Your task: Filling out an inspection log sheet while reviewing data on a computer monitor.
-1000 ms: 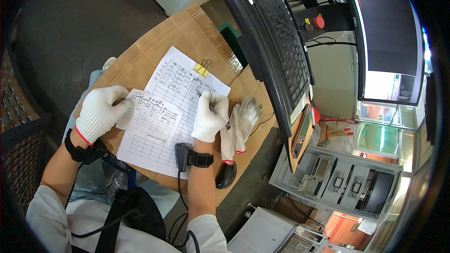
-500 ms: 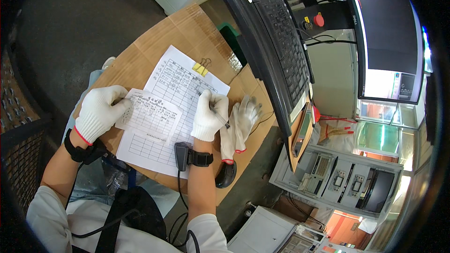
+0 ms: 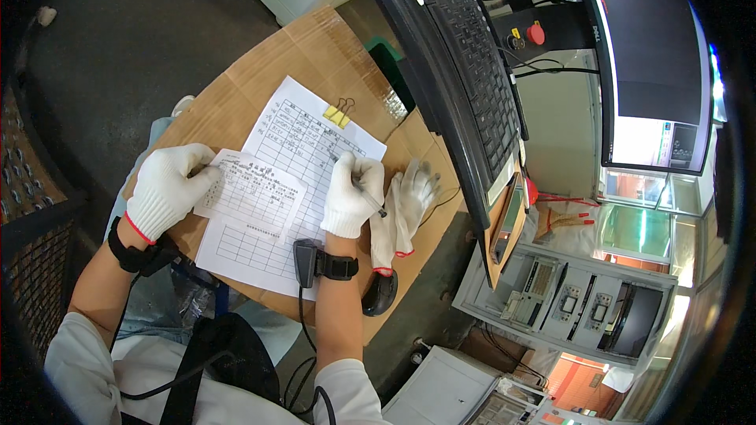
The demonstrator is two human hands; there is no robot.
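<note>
My left hand (image 3: 167, 186), in a white knit glove with a red cuff, pinches the left edge of a small printed slip (image 3: 250, 198). The slip lies over a larger white form sheet (image 3: 236, 248) ruled into a table, with handwriting in its upper rows. A gloved right hand (image 3: 351, 195) of mine rests on the sheet's right part, closed around a pen (image 3: 370, 198). The pen's tip end points up and left toward the table's cells. A yellow binder clip (image 3: 337, 116) grips the sheet's top edge.
A pair of used gloves (image 3: 403, 208) and a black computer mouse (image 3: 381, 293) lie right of my right hand on the cardboard-covered table (image 3: 315, 39). A black keyboard (image 3: 465, 55) overhangs the right side, with a monitor (image 3: 657, 55) beyond. At left stands a mesh chair (image 3: 31, 244).
Both hands, the slip and the pen look the same as before. At the far left edge, a small pale object on a dark curved part has come into view above the chair.
</note>
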